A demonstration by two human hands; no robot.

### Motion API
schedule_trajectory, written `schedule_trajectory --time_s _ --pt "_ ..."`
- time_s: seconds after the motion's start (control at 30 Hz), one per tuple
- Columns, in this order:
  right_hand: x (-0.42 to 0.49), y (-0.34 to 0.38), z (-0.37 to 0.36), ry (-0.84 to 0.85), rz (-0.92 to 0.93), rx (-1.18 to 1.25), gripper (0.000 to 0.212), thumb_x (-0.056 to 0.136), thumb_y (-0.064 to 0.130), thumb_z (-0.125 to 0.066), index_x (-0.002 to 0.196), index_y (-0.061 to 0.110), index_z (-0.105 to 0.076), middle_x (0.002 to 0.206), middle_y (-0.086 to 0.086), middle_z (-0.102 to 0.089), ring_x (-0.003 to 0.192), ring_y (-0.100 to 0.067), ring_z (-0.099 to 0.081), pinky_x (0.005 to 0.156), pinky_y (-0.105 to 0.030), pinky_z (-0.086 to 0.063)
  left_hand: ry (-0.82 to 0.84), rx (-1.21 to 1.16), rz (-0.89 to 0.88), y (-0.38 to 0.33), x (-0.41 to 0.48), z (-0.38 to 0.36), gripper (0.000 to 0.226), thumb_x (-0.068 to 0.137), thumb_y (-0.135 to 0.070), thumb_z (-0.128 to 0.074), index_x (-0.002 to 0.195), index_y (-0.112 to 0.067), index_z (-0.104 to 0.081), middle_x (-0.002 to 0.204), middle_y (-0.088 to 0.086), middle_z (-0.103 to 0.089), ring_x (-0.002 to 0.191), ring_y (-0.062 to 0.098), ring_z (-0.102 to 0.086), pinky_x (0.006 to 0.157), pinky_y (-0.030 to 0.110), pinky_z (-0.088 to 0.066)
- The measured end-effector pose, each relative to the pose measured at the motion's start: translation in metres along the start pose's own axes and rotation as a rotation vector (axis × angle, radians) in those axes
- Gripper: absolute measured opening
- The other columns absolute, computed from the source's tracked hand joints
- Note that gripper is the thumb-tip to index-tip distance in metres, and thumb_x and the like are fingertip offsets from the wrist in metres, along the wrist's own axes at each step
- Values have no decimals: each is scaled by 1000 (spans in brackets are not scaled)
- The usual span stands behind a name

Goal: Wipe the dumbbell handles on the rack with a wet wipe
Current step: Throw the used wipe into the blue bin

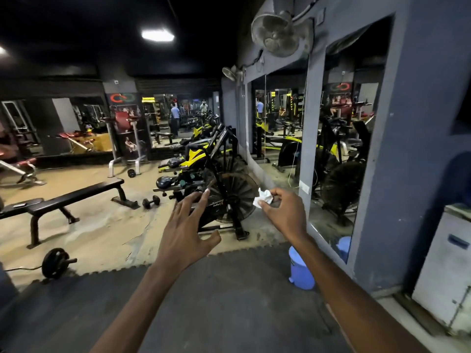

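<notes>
My right hand (285,212) is raised in front of me and pinches a crumpled white wet wipe (263,197) between thumb and fingertips. My left hand (187,230) is stretched out beside it with the fingers spread and holds nothing. No dumbbell rack is in sight. One small black dumbbell (151,201) lies on the floor near the foot of a bench, well beyond both hands.
A row of yellow and black exercise bikes (224,189) stands ahead along the mirrored wall (339,138). A black flat bench (63,200) and a loaded barbell end (54,262) lie to the left. A blue pedal bin (300,268) stands against the wall on the right.
</notes>
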State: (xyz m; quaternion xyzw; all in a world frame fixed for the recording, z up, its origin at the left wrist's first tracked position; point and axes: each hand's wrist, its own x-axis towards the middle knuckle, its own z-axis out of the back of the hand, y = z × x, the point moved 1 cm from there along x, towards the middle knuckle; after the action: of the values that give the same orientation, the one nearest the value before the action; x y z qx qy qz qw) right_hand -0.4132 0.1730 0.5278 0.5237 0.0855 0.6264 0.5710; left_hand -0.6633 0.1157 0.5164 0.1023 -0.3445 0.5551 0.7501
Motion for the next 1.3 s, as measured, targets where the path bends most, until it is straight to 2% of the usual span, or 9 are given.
schedule_trajectory --time_s 0.23,0.47,0.6,0.73,0.83,0.9,1.03,1.2,1.3 --pt "119 -63 -98 -64 -46 -38 30 74 36 -83 100 24 -74 82 12 -70 76 -9 -67 70 -31 -56 5 -36 -61 78 127 -95 96 77 -59 -57 162 -24 -27 155 2 -39 142 22 -35 111 40 -43" --pt "241 -128 -193 -156 -104 -76 40 71 47 -80 101 22 -73 88 7 -74 79 -11 -69 71 -37 -58 56 -94 -186 161 270 -189 97 77 -59 -58 161 -21 -29 154 3 -38 141 24 -37 115 40 -40" --pt "295 -163 -220 -200 -151 -114 35 71 47 -79 96 23 -72 87 8 -74 79 -12 -69 69 -36 -57 104 -143 -236 188 347 -242 99 75 -62 -55 162 -24 -26 155 1 -36 143 24 -36 114 41 -42" --pt "335 -196 -231 -242 -258 -187 31 72 38 -82 96 22 -72 87 7 -74 80 -15 -68 68 -28 -51 124 -217 -307 195 402 -296 95 76 -55 -61 160 -19 -33 153 3 -40 140 24 -39 116 37 -39" --pt "361 -228 -233 -279 -273 -221 27 74 31 -83 97 20 -73 88 4 -74 80 -16 -68 67 -24 -44 143 -266 -346 197 437 -343 95 78 -48 -71 159 -16 -34 152 5 -41 139 25 -39 113 40 -42" --pt "374 -258 -236 -287 -308 -233 28 75 33 -82 98 20 -72 90 3 -74 81 -15 -67 68 -27 -48 177 -299 -352 196 454 -377 97 79 -46 -76 160 -19 -30 154 4 -38 140 25 -37 112 41 -44" --pt "406 -335 -240 -325 -389 -203 37 73 45 -80 100 22 -71 92 8 -73 83 -12 -68 75 -42 -58 233 -361 -383 185 497 -456 96 77 -55 -63 161 -22 -30 154 4 -39 140 25 -38 114 41 -41" --pt "439 -420 -236 -387 -503 -174 30 73 38 -85 95 23 -71 91 5 -74 84 -15 -69 76 -43 -58 348 -389 -409 164 544 -560 97 76 -62 -54 161 -23 -28 156 4 -37 141 26 -37 111 43 -44" --pt "450 -464 -237 -410 -570 -211 33 73 42 -84 97 22 -72 92 5 -75 86 -17 -70 75 -41 -58 421 -410 -441 150 563 -615 96 77 -62 -54 160 -21 -30 155 5 -38 143 26 -37 112 45 -43"
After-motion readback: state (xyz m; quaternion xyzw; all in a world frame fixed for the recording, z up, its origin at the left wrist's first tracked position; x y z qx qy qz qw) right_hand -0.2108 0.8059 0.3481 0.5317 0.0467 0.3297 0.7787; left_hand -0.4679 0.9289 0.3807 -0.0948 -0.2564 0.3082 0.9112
